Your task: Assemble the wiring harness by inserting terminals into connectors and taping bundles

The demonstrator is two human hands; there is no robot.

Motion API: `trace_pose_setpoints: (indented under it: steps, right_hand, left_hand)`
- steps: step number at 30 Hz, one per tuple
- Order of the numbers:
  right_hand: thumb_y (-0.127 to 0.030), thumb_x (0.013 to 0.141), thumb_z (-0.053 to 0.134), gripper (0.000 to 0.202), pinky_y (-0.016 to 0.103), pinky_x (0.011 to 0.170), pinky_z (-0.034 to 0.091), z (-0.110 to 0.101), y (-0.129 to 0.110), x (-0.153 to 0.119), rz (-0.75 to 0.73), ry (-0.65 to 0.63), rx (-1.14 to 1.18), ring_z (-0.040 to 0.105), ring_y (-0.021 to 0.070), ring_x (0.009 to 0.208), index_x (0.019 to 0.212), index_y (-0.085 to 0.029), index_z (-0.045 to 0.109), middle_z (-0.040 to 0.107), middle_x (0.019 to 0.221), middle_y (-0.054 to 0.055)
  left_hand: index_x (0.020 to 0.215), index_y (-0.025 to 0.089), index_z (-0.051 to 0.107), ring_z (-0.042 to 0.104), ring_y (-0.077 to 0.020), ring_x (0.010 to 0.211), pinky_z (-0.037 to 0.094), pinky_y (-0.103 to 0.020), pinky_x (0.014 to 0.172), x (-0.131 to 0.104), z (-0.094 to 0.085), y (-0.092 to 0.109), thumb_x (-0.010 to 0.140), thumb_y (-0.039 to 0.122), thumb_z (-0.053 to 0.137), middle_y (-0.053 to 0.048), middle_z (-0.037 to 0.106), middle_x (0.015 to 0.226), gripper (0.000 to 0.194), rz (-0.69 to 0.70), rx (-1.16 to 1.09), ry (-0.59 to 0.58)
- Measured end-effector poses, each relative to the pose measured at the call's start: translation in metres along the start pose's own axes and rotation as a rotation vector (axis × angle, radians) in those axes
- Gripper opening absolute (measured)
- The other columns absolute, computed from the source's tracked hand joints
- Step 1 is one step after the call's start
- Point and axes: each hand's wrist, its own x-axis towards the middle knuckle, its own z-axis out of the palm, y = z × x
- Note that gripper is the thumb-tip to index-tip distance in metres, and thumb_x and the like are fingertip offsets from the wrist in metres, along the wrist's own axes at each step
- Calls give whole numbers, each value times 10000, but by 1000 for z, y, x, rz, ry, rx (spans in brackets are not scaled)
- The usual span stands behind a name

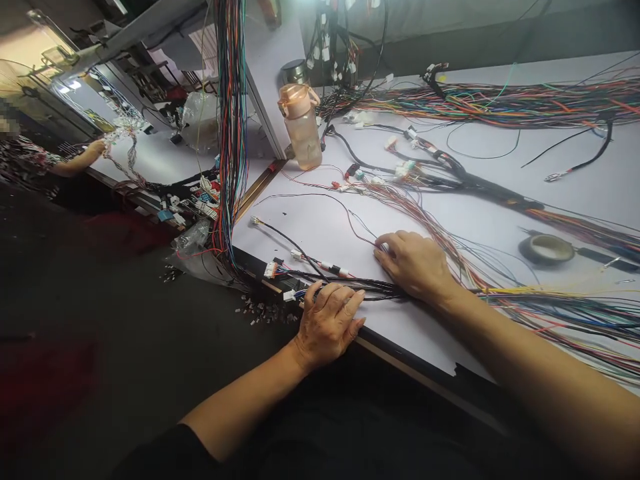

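Note:
My right hand (417, 263) is closed in a pinch on thin wires (354, 230) above the white tabletop. My left hand (330, 323) lies at the table's front edge, its fingers lightly bent over black-sleeved cables and the thumb apart. Just beyond those fingers, a white connector (289, 295) and another with orange marks (271, 270) end two cables. The black-sleeved cables (370, 283) run right, passing under my right wrist. Behind them, a thin black cable (290, 241) leads to a small connector. What lies under my left palm is hidden.
A peach water bottle (304, 133) stands at the back by a post. Hanging wires (230, 120) drop at the left. A tape roll (547, 249) and a black-wrapped harness (490, 191) lie right. A thick wire bundle (540, 100) runs behind. A co-worker's arm (83, 160) reaches over another bench.

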Motion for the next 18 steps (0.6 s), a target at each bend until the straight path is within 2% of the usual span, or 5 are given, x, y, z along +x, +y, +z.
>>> trace_pose_setpoints:
  steps: [3,5,9,12,18]
  right_hand:
    - [-416,945,445,294,301,647,277,-1,0,0,3,3,5,551,199,799,1026,-227,654,665,900,56]
    - [-416,947,441,297,301,646,274,-1,-1,0,5,8,3,552,201,798,1029,-226,654,666,902,56]
    - [-424,951,434,300,299,639,268,-1,-1,-1,2,8,7,550,202,800,1030,-232,650,663,899,52]
    - [-417,949,442,284,300,634,263,-2,-1,-1,9,6,1,549,202,801,1023,-235,647,661,894,46]
    - [-416,951,447,285,304,652,268,-1,-1,0,6,11,5,547,206,821,1023,-224,644,663,920,60]
  left_hand:
    - [1239,193,611,547,-205,991,326,-397,971,-3,1,-2,864,256,581,-70,678,1030,382,-6,-7,31]
    - [1195,217,642,534,-215,984,332,-410,958,-4,0,-3,844,273,609,-64,675,1002,357,-46,9,41]
    - [1110,218,678,486,-284,1164,317,-489,1033,-5,-6,-6,831,320,625,-115,631,1162,301,-113,44,77]
    - [1141,200,654,446,-311,1275,263,-545,1090,-6,-8,-8,856,308,593,-147,575,1292,310,-126,54,27]
    - [1151,200,630,481,-303,1280,227,-573,1117,-7,-7,-11,858,309,597,-135,611,1230,314,-136,30,-15]
